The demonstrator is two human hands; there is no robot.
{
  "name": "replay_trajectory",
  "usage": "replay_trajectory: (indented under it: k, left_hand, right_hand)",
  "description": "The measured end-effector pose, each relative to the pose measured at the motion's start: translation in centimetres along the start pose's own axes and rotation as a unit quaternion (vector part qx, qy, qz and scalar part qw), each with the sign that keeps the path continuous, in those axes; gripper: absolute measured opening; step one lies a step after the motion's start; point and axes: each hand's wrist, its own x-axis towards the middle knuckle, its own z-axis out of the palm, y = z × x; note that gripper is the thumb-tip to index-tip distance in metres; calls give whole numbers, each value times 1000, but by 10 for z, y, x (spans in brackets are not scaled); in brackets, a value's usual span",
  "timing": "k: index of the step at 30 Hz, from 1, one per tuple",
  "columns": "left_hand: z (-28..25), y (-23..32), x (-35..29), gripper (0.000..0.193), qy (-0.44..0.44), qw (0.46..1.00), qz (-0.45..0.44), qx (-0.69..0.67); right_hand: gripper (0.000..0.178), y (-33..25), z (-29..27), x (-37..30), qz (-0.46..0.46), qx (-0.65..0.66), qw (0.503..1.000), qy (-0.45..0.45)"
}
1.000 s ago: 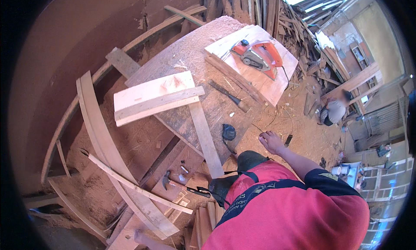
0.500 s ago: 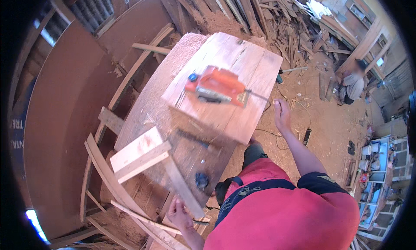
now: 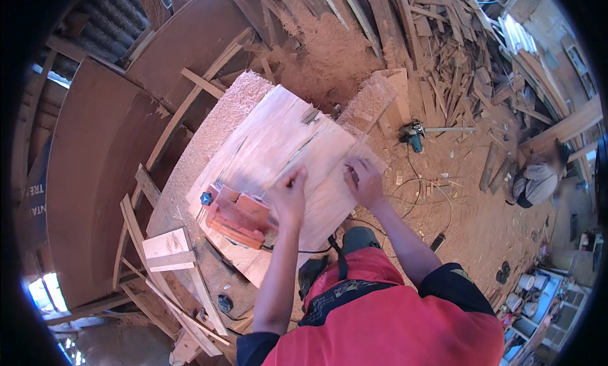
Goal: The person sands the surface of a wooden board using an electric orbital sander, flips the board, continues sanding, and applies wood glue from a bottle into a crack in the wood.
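A wide, pale wooden board (image 3: pixel 304 134) lies on the sawdust-covered workbench (image 3: pixel 180 198). On the board's near-left part rests an orange electric planer (image 3: pixel 237 220) with a blue knob; no hand is on it. My left hand (image 3: pixel 290 195) is over the board just right of the planer, its fingers loosely bent and nothing visible in them. My right hand (image 3: pixel 365 181) is at the board's right side, fingers curled and apart, also holding nothing I can see. Whether either hand touches the wood is unclear. A dark cord (image 3: pixel 297 250) runs from the planer past my left forearm.
A joined wooden frame piece (image 3: pixel 171 252) lies on the bench's left end, near a small dark object (image 3: pixel 224 303). A teal power tool (image 3: pixel 413 138) with a cord sits on the sawdust floor at right. Scrap wood (image 3: pixel 449 68) is piled behind. Another person (image 3: pixel 535 179) crouches far right.
The planer has gone from the board's middle to its near-left part. My left hand has come up from beside the frame piece to over the board; my right hand has moved in to its right side.
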Motion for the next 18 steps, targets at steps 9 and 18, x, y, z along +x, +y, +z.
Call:
replay_trajectory:
  k: [9, 18]
  left_hand:
    - [53, -42, 57, 31, 37, 971, 192, 137]
    - [88, -44, 65, 81, -28, 866, 257, 428]
  right_hand:
    - [16, 18, -14, 7, -45, 67, 997, -12]
    - [14, 30, -21, 15, -46, 148, 985, -75]
